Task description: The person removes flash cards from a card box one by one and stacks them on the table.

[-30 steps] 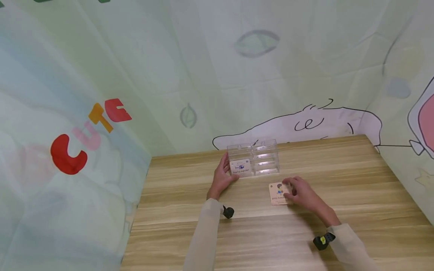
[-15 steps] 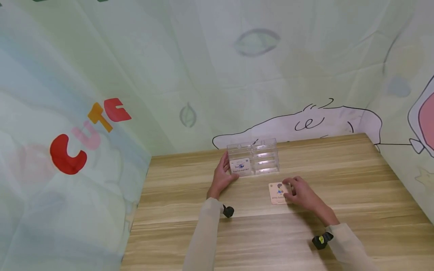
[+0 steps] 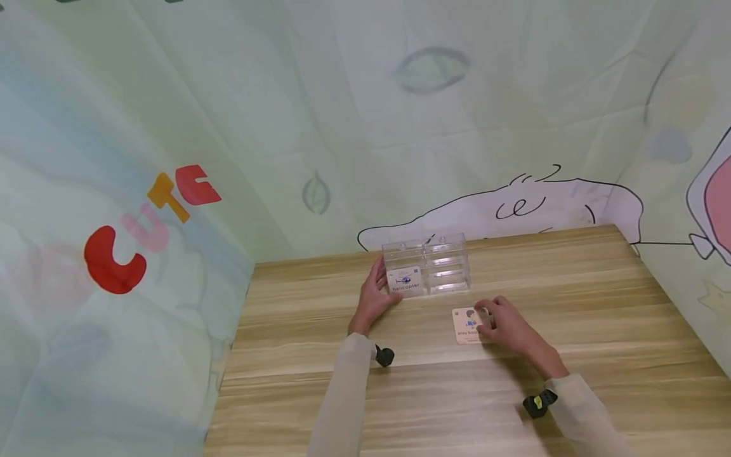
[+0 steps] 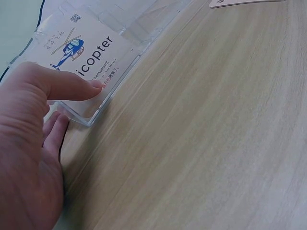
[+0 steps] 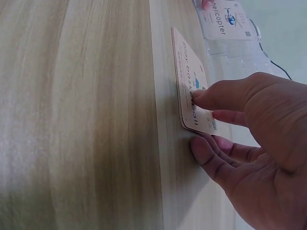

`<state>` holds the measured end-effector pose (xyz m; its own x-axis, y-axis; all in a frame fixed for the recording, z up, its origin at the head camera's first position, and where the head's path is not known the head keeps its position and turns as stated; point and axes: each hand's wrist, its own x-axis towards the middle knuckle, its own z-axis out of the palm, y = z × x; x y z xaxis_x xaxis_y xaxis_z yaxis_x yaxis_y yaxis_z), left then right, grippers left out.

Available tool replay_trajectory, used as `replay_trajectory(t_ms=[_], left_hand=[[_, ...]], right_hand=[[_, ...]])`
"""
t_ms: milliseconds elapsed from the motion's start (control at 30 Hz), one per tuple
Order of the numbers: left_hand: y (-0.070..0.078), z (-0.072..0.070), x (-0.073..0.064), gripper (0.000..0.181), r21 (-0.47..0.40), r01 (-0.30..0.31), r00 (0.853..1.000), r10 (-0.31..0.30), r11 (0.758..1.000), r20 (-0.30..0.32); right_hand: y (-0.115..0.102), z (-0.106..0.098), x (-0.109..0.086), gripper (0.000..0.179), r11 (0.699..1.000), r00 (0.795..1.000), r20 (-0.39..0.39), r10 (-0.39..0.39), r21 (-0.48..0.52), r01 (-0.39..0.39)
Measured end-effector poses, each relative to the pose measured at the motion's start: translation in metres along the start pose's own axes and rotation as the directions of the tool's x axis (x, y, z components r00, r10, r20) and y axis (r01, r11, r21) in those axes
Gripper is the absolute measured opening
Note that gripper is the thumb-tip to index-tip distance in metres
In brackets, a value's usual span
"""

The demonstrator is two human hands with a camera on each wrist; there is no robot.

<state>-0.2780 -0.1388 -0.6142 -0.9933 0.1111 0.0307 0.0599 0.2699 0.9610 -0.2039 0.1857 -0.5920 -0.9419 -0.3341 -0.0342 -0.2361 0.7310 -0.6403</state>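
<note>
A clear plastic card rack with two columns of slots stands near the table's back edge. A helicopter card sits in its lower left slot. My left hand grips the rack's left side, the thumb across the front of the card in the left wrist view, the other fingers partly hidden behind. To the right and nearer, a thin stack of cards, topped by one reading "play basketball", is pinched by my right hand. Its thumb rests on the top card's face while the fingertips lie along the edges.
The wood-grain table runs to a printed cloth backdrop behind and at the left. Small black cameras are strapped to both wrists.
Both hands keep nearly the same place. The right wrist has shifted very slightly left; the rack and cards stay where they were.
</note>
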Motion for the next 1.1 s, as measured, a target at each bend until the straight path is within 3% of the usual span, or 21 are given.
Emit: replay_trajectory(t_ms=[567,1100], left_hand=[[0.0017,0.0004,-0.0006,0.108,0.010,0.019,1.000,-0.019,1.000,-0.006],[-0.0032,0.0003,0.0012,0.109,-0.003,0.008,1.000,-0.008,1.000,-0.007]], right_hand=[[-0.0036,-0.0014,-0.0007,0.042,1.000,1.000,0.026,0.003,-0.024,-0.003],[-0.0034,-0.0070,0.0083,0.043,0.998,0.997,-0.042,-0.067,-0.020,0.067]])
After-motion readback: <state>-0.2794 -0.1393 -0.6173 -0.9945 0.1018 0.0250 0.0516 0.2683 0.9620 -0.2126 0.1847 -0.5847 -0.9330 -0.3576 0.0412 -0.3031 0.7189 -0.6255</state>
